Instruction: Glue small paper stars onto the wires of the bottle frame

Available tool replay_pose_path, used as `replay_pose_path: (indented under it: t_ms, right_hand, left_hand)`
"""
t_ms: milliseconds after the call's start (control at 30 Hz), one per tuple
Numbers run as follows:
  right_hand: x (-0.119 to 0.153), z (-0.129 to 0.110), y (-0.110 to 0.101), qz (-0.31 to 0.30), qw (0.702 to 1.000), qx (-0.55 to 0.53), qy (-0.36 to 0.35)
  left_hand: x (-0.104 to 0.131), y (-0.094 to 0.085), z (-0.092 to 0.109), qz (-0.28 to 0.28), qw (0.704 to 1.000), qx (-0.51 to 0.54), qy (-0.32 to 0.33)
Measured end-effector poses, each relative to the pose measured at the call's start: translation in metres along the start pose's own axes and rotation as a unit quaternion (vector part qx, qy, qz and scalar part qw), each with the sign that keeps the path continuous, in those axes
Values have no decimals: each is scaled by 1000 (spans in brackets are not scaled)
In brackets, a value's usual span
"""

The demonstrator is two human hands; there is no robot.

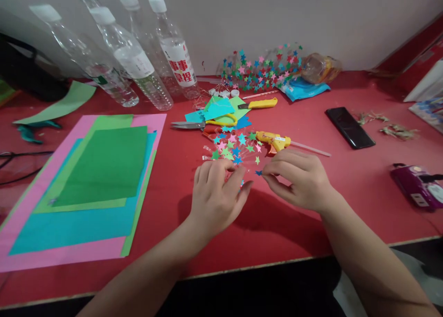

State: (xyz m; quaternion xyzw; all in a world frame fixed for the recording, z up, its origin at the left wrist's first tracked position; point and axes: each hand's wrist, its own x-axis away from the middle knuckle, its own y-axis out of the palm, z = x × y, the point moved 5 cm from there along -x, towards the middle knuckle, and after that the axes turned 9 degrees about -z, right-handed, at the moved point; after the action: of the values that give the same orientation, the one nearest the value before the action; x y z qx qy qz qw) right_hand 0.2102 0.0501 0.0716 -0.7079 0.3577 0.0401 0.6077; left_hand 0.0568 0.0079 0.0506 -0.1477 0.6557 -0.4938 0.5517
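Left hand (215, 194): fingers bent; I can't tell if they grip anything.
Right hand (302, 178): I see fingertips pinched on a small blue star (259, 173), between both hands.
Starry clear piece (229, 145): just past the left hand.
Yellow glue gun (277, 140): lying beside it.
Scissors (194, 125): behind, open.
Bottles (180, 61): standing by the wall (242, 12).

Black phone (350, 127), purple device (417, 186), black cord (26, 153) at left

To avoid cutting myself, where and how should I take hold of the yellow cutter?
The yellow cutter is probably best gripped around its handle, coming from the right: the handle end lies that way, while the dark tip points left.
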Motion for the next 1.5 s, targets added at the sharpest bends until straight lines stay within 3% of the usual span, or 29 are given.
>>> replay_pose_path:
  t_ms: [200, 933, 1500]
  right_hand:
    - [0, -1, 4, -22, 1000, 22, -1]
    - [2, 1, 7, -40, 999, -1, 10]
    - [-1, -4, 20, -56, 998, 36, -2]
  left_hand:
    - [-3, 9, 2, 16, 999, -44, -7]
    - [-6, 9, -3, 19, 998, 2, -53]
    - [-4, 13, 1, 38, 999, 23, -32]
